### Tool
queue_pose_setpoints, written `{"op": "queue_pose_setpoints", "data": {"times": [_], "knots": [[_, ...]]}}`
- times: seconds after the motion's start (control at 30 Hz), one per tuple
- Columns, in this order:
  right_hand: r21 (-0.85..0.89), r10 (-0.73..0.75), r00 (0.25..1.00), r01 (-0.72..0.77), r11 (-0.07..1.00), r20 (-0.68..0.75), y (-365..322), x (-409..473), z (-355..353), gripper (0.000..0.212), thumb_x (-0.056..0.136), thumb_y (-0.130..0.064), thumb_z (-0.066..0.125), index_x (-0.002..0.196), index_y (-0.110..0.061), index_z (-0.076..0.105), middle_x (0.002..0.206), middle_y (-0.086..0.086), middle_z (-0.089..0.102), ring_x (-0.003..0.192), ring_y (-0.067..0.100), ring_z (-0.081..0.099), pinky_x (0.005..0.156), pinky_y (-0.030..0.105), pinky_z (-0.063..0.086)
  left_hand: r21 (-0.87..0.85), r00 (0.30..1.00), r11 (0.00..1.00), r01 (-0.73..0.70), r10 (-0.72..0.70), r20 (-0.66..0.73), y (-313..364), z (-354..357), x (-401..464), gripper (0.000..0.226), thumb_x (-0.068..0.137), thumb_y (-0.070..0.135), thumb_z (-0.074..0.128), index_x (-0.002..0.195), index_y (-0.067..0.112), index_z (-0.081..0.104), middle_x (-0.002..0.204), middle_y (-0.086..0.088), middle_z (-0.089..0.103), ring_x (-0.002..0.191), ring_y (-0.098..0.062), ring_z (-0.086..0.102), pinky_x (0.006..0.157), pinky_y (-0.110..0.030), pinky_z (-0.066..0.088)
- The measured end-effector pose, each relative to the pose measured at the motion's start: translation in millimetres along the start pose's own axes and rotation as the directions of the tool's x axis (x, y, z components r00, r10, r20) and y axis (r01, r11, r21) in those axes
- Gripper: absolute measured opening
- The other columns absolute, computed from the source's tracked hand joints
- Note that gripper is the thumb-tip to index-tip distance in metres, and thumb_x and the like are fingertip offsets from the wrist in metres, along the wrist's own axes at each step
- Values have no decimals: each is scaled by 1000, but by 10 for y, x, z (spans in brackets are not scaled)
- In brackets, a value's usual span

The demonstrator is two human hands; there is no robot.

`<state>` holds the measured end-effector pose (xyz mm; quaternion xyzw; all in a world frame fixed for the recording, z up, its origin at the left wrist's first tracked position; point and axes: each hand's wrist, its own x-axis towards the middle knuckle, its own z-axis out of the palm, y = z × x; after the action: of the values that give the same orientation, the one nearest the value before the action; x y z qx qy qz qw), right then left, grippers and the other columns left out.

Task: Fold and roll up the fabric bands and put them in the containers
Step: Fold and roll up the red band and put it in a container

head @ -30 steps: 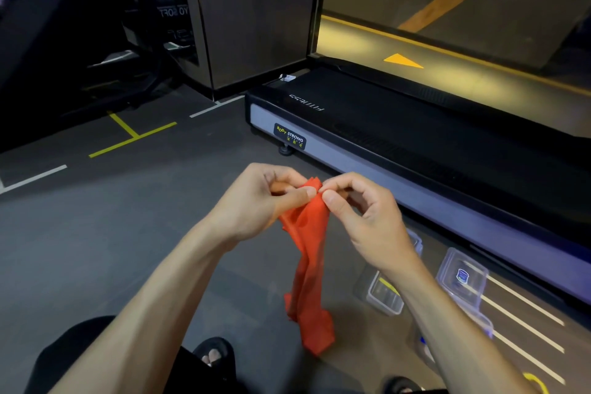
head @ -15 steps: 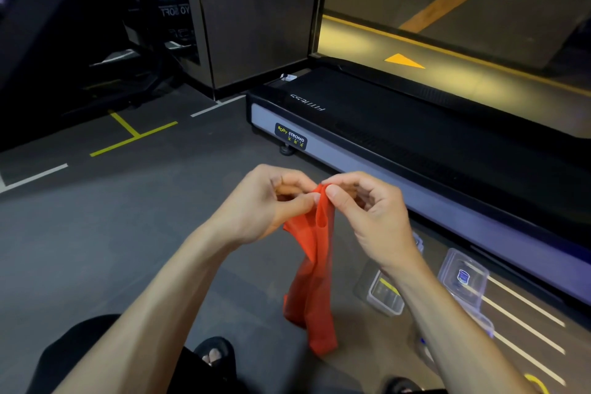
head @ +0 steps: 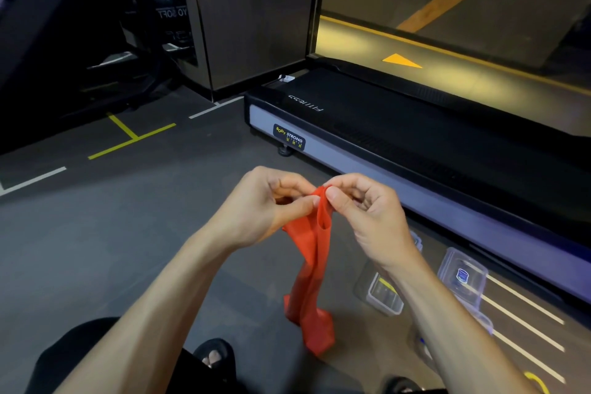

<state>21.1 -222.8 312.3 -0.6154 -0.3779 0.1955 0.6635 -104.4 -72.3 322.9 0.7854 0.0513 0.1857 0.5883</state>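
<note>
Both hands pinch the top of the orange fabric band [head: 315, 253] in front of the treadmill [head: 399, 137]: left hand [head: 262, 205] and right hand [head: 367, 211] touching it, 2 clear plastic containers [head: 383, 294] below.

A dark gym floor [head: 96, 233] marked with white and yellow lines carries a treadmill [head: 415, 137] along its far side; clear plastic containers [head: 383, 296] and a lid [head: 462, 272] lie on the floor beside it.

container [head: 385, 294] half behind forearm (contents unclear)
</note>
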Motion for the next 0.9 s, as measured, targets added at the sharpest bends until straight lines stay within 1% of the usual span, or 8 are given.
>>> {"op": "queue_pose_setpoints", "data": {"times": [0.07,0.13,0.27,0.4,0.57,0.67,0.8,0.9], "knots": [[-22,-10,1000,10,1000,6,9,-2,5,16,96,0,66,92,-14,71,84,1,75,78,17,67,73,26,55,-5,1000,1000,13,-13,-10,-5,6,3,10,93,20,71,91,13,78,83,-15,77,78,-51,68,73,-67,52],[-51,-27,1000,27,998,3,13,-11,15,16,97,-1,65,92,-16,69,83,-1,74,77,16,66,72,24,54,-17,999,999,31,-31,-13,3,14,8,11,93,21,71,92,12,78,82,-18,76,73,-40,69,74,-64,53],[-173,-91,996,87,981,-16,20,-33,21,10,96,-15,64,92,-24,67,88,-3,73,81,12,67,77,27,54,-60,998,996,65,-64,14,36,28,11,16,99,16,67,91,8,77,79,-14,75,72,-24,67,70,-42,53],[-239,-116,992,103,966,-40,13,-47,13,8,95,-22,62,91,-27,66,90,-5,72,84,11,68,81,30,54,-103,995,991,88,-84,50,61,45,20,31,104,22,59,76,15,71,68,-14,53,66,-21,48,64,-33,44],[-253,-137,990,122,960,-44,3,-57,16,7,94,-24,62,91,-29,65,91,-6,72,88,13,69,85,34,54,-142,990,979,144,-142,25,48,35,28,23,98,25,67,84,9,75,71,-18,55,67,-25,50,65,-36,46],[-265,-149,988,131,955,-47,-16,-61,20,7,94,-24,62,91,-29,65,91,-8,72,88,14,69,85,33,54,-214,982,960,180,-188,-16,73,37,36,14,89,26,73,84,14,78,72,-20,57,67,-26,48,63,-34,47],[-278,-162,986,145,950,-38,-42,-73,33,6,95,-23,61,92,-28,65,91,-10,72,89,13,69,85,28,53,-269,977,943,196,-211,-31,105,59,30,10,86,24,74,81,16,78,68,-16,54,60,-20,48,56,-27,47],[-275,-167,985,148,950,-48,-57,-77,45,6,95,-23,61,93,-27,65,89,-11,71,86,10,68,82,23,51,-312,971,926,214,-237,-36,125,66,22,11,85,24,74,79,16,77,61,-6,50,53,-10,46,54,-25,46]]}}
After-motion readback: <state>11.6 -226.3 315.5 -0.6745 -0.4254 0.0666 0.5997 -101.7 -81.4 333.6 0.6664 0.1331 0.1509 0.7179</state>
